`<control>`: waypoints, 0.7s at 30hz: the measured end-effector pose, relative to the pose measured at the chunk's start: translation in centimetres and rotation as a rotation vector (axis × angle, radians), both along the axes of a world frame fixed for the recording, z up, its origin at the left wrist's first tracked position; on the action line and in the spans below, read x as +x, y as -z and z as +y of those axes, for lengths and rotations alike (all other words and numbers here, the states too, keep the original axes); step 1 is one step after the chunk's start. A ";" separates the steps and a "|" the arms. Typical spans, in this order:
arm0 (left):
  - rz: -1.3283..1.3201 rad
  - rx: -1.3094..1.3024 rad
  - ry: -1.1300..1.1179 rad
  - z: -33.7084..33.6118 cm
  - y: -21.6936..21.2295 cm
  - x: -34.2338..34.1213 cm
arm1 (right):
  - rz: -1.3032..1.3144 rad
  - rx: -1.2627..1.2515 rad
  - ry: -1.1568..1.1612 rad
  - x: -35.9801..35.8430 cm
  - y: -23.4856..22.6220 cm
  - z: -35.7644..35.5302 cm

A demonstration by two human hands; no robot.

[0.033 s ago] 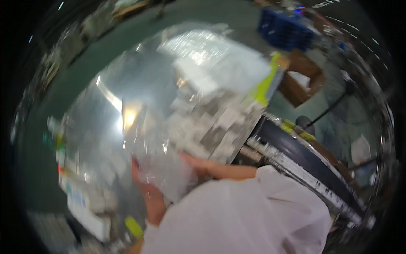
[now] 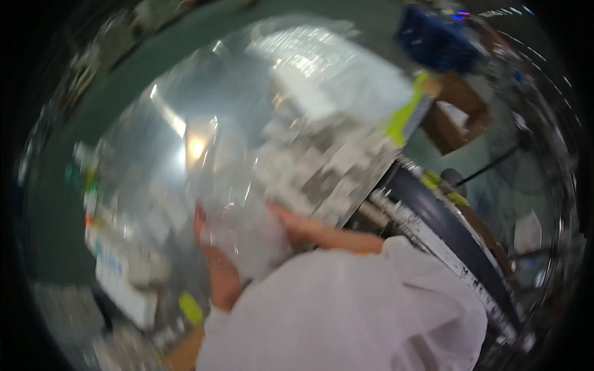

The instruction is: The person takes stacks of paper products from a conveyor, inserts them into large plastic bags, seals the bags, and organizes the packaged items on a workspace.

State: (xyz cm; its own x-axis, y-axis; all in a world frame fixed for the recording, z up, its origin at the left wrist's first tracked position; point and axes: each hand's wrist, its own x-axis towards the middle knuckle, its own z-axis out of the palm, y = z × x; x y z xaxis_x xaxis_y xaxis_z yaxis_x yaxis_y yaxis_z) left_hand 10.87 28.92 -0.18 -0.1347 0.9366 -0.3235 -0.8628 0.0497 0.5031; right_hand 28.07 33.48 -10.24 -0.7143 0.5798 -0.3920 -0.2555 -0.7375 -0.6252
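Between my two hands is a clear plastic bag [image 2: 247, 238], crumpled, its film reaching onto the shiny metal table [image 2: 145, 161]. My left hand [image 2: 213, 250] closes on the bag's left side. On its right side, my right hand [image 2: 298, 226] grips with the thumb on top. Most of the fingers are hidden by the film, and the picture is smeared by motion. Just beyond my right hand lies a heap of small white packets [image 2: 309, 164]. Whatever is inside the bag is too blurred to make out.
A big clear bag of white items [image 2: 334, 77] lies at the table's far side. To the right run a dark conveyor belt [image 2: 442, 216] and an open cardboard box [image 2: 455, 114], with blue crates [image 2: 436, 40] behind. White boxes [image 2: 120, 278] stand at the table's left edge.
The whole view has shifted slightly, so the table's far side and my hands appear higher. Both hands keep their hold on the plastic bag.
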 end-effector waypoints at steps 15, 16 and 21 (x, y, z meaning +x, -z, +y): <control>0.316 -0.137 -0.490 -3.6 11.4 -7.7 | -0.532 0.355 0.100 6.6 -2.6 2.9; 0.428 -0.129 -0.519 -3.3 9.8 -6.8 | -0.532 0.412 0.126 7.4 -3.5 3.4; 0.930 -0.275 -0.347 -1.4 7.2 -5.1 | 0.024 0.303 0.402 9.1 -7.4 7.2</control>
